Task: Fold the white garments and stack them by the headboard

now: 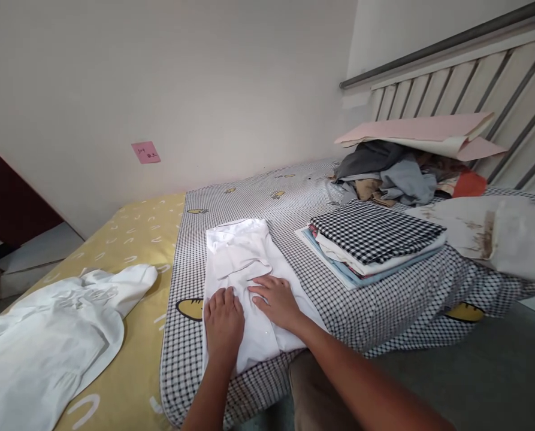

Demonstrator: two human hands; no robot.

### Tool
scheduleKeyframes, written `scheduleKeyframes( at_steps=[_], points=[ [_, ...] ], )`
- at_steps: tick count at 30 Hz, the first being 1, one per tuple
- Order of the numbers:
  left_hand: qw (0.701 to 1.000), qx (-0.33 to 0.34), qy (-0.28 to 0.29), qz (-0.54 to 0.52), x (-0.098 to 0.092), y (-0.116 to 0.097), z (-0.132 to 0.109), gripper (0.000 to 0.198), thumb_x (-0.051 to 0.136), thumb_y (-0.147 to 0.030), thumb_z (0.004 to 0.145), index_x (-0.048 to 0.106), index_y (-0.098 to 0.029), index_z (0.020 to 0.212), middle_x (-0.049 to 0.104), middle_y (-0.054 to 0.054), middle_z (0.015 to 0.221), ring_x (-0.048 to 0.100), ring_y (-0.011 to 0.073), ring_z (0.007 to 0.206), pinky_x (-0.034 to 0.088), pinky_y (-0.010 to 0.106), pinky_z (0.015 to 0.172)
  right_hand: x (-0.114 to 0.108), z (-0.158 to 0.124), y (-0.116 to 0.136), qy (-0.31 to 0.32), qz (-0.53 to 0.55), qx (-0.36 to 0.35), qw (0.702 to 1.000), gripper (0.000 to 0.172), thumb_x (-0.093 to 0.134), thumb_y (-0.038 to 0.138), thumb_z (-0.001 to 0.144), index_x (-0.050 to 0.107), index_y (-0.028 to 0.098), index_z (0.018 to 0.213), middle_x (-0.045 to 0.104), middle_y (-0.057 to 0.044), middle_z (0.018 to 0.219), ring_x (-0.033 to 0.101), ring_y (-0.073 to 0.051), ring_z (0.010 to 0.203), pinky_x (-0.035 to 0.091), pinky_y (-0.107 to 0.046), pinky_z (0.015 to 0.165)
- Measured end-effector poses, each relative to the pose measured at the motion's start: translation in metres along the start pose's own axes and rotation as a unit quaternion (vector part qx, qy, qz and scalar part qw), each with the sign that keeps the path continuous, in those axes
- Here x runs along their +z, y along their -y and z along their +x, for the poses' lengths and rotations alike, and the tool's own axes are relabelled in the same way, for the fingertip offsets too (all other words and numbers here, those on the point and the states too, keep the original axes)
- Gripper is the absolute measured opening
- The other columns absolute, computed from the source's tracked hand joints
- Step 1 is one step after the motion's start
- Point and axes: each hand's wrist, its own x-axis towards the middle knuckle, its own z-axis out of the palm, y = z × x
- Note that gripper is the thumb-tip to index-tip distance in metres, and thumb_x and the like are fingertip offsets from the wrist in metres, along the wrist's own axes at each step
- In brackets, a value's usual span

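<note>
A white shirt (262, 341) lies on the bed's checked sheet, folded into a long narrow shape with its far end doubled over. My left hand (224, 320) rests flat on its left side, palm down, fingers stretched forward. On the right part of the same shirt lies my right hand (276, 299), palm down with fingers spread and pointing left. Neither hand grips anything. Just right of the shirt sits a stack of folded clothes with a black-and-white checked cloth (377, 230) on top.
Another white garment (69, 335) lies loosely spread on the yellow sheet (148, 224) at left. A heap of crumpled clothes (393, 170) sits at the back right beneath pink card (420, 129). A stained white bag (505, 233) lies at the right, near the slatted bed rail (474, 84).
</note>
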Motion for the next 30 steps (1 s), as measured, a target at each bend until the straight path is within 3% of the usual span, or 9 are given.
scheduleKeyframes(
  at_steps=[30],
  points=[
    [0.997,-0.06,0.002,-0.04,0.002,-0.009,-0.007,0.036,0.038,-0.021,0.098,0.061,-0.016,0.126,0.065,0.013,0.126,0.057,0.0265,0.121,0.039,0.051,0.111,0.008,-0.001,0.001,0.035,-0.101,-0.007,0.994,0.044,0.04,0.038,0.1,0.057,0.035,0.14,0.054,-0.002,0.15,0.045,-0.027,0.136,0.033,-0.053,0.108]
  ],
)
